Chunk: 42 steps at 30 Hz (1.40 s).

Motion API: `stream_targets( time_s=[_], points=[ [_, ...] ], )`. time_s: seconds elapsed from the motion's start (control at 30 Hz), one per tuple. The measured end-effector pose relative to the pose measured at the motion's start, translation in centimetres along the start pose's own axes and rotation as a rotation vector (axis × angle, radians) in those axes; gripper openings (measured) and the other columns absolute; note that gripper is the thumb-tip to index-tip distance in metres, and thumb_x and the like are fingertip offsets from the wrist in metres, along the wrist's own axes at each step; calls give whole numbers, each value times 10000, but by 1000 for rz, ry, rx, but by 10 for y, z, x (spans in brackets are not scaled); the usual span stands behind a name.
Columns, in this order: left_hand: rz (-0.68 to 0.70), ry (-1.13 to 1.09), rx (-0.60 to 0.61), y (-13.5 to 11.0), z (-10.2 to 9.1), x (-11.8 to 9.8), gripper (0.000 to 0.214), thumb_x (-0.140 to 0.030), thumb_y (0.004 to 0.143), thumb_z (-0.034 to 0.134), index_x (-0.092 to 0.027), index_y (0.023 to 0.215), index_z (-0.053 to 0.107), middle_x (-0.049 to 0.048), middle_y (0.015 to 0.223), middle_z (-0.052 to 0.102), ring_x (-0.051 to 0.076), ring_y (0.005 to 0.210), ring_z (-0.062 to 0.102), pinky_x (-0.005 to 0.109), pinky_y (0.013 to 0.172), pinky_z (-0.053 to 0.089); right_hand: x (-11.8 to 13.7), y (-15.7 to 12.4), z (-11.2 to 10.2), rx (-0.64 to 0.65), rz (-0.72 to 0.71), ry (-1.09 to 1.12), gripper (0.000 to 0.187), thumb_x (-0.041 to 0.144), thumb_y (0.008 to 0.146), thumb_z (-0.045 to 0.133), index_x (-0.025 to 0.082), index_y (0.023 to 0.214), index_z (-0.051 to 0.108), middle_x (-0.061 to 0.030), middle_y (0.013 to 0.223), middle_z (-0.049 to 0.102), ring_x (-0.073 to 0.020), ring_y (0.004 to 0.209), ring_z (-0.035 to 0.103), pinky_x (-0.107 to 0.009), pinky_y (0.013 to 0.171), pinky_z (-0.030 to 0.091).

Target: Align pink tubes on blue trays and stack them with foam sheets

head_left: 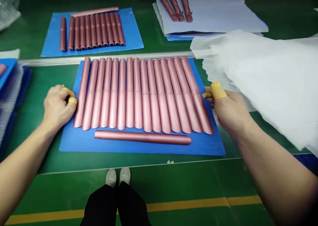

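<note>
A row of pink tubes point(139, 93) lay side by side on a blue mat point(74, 141) at the middle of the green table point(44, 77), close to its near edge. One more pink tube point(142, 137) lay crosswise on the same mat, just in front of the row.

The left hand point(57, 105) rested at the left end of the row. Its fingers point(72, 100), capped in yellow, were curled in and gripped nothing, and their tips touched the outermost tube. The right hand point(230, 108) sat at the right end, its capped thumb point(218, 89) raised beside the last tube. Its other fingers were mostly hidden behind the hand, so I could not tell whether they were open or closed.

A loose pile of white sheets point(260, 73) spread over the right side of the table, just behind the right hand. Toward the far edge, a second blue mat point(131, 37) carried darker tubes point(94, 30). To its right, three more tubes point(175, 7) lay on pale paper point(223, 14).
</note>
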<state>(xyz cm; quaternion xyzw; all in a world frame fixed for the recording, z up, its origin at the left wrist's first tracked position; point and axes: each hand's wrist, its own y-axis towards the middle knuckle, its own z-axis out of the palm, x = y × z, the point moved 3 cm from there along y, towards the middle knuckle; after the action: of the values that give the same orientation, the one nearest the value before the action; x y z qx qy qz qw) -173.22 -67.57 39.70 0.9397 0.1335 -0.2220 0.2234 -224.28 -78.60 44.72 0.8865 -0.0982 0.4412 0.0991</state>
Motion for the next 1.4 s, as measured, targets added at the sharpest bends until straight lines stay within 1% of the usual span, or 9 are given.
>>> stream_targets(
  time_s=[0.1,0.23,0.47,0.63,0.8,0.9,1.0,1.17,1.4],
  points=[
    [17,37,-34,-2,2,3,147,-422,722,477,-280,713,513,79,800,529,331,905,581,521,917,528,-5,5,-1,11,-75,-136,836,1000,875,493,192,733,655,-65,762,611,-154,661,499,-329,621,362],
    [-52,52,-15,-2,2,6,197,-489,678,436,-297,655,473,79,760,519,330,863,578,505,810,513,-4,5,-2,-129,-249,-170,923,1076,821,385,202,725,667,-78,724,616,-188,697,562,-347,655,413],
    [-198,74,23,8,8,11,243,-457,572,429,-263,618,568,97,928,661,359,970,638,565,963,521,3,3,-4,-72,-217,125,694,811,969,604,136,930,760,-107,843,726,-128,629,486,-263,501,297],
    [-183,75,85,20,12,14,224,-403,575,495,-247,648,639,64,768,679,273,788,567,474,938,519,14,3,-4,-54,-187,133,486,420,1146,490,118,871,753,-90,790,738,-100,568,477,-239,536,355],
    [-167,28,74,20,9,25,222,-451,543,489,-286,596,627,70,686,652,276,683,517,483,847,488,16,5,-4,-29,-280,70,514,505,1112,554,161,777,738,-74,752,747,-122,559,507,-261,607,457],
    [17,-17,-126,4,1,16,249,-515,649,487,-307,600,615,70,716,637,286,683,515,505,790,460,13,7,-2,-30,-289,38,474,450,1113,551,164,790,748,-61,744,750,-132,571,531,-280,653,484],
    [399,-226,-271,-28,-6,-15,320,-604,817,530,-358,693,692,29,817,705,305,781,615,516,818,485,12,9,-1,-43,-301,32,463,400,1123,525,162,794,747,-48,733,741,-129,573,543,-287,685,485],
    [992,-383,-187,-81,-5,-62,266,-501,896,654,-561,1104,810,-27,994,815,326,914,707,500,829,572,13,9,0,-38,-311,19,478,413,1140,508,154,813,741,-45,718,732,-126,586,565,-275,699,482],
    [1249,-130,-32,-83,6,-64,207,-326,1015,646,-345,1176,774,18,1023,768,198,896,693,284,769,610,9,16,-2,-25,-308,-15,490,456,1143,502,146,848,741,-36,699,712,-124,580,550,-254,664,461]
  ],
)
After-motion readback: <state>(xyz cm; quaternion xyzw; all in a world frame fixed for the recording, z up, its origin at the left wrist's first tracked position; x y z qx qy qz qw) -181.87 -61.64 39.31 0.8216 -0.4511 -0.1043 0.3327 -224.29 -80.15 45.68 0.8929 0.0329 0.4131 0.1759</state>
